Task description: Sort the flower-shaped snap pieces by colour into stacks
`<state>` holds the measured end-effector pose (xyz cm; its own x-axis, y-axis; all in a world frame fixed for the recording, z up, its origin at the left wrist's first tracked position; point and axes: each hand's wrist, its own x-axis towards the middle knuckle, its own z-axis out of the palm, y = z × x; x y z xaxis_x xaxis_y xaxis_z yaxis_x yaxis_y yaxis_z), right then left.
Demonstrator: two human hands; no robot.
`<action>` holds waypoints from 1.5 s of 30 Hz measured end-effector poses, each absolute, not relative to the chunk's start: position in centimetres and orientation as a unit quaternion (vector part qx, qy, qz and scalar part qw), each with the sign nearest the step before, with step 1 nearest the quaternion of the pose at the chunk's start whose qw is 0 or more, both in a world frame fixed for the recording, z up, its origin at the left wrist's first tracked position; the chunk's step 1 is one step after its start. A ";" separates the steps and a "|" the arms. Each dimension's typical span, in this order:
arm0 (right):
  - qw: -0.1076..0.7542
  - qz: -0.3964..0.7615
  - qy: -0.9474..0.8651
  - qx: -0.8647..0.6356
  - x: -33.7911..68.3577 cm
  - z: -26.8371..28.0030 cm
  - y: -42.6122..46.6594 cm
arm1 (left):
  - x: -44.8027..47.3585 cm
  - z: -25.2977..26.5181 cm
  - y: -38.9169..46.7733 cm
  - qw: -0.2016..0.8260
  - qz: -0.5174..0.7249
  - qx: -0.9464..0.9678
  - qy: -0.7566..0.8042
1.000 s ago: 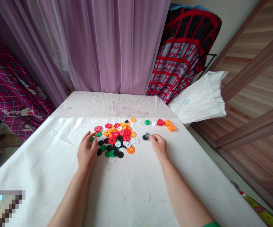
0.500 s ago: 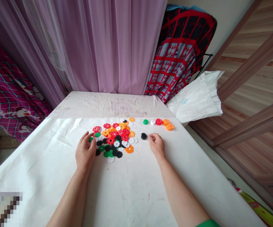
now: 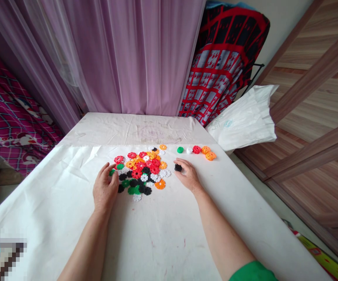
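Notched plastic discs in red, orange, white, black and green lie in a loose pile on the white-covered table. My left hand rests at the pile's left edge, fingers curved and apart, with a green disc by its fingertips. To the right of the pile, my right hand has its thumb and fingers around a small stack of black discs, which still appears to sit on the table.
Behind my right hand, a row holds a green disc, white discs, red discs and orange discs. A white bag hangs by the table's right edge. Purple curtains hang beyond the far edge.
My right hand has moved left from beside the black stack, and its thumb and fingers now surround it. The left hand stays in place.
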<state>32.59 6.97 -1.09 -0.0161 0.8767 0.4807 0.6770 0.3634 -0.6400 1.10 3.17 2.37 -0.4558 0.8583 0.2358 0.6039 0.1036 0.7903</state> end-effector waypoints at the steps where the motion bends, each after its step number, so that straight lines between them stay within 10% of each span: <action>1: 0.432 0.119 -0.704 -0.551 32.6 -1.1 7.0 | 1.1 2.3 3.2 0.142 0.445 0.501 0.728; 21: 0.435 0.157 -0.673 -0.577 34.4 -1.1 6.1 | 1.3 3.0 3.0 0.169 0.425 0.489 0.743; 45: 0.139 -0.048 -0.644 -0.750 30.1 1.6 4.8 | 1.2 2.8 3.2 0.162 0.405 0.497 0.750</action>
